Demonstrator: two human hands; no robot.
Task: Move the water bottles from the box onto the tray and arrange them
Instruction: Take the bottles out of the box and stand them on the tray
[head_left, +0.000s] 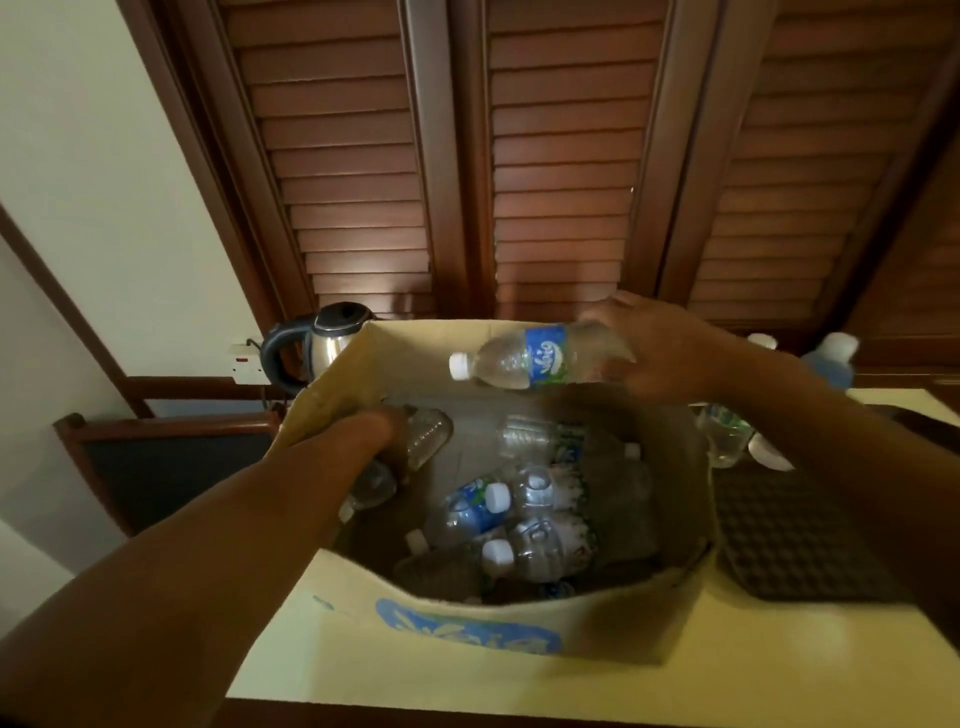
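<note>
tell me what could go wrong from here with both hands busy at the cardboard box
1. The right hand holds a clear plastic water bottle with a blue label sideways by its base end; a loose grip could drop it back into the open cardboard box.
2. The left hand reaches among the loose bottles in the box; pulling one out may tug the box, which sits near the table's front edge.
3. Bottles already on the dark textured tray could be knocked over.

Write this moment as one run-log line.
right hand: holds bottle sideways above box | left hand: inside box, on another bottle | tray: right of box
</note>
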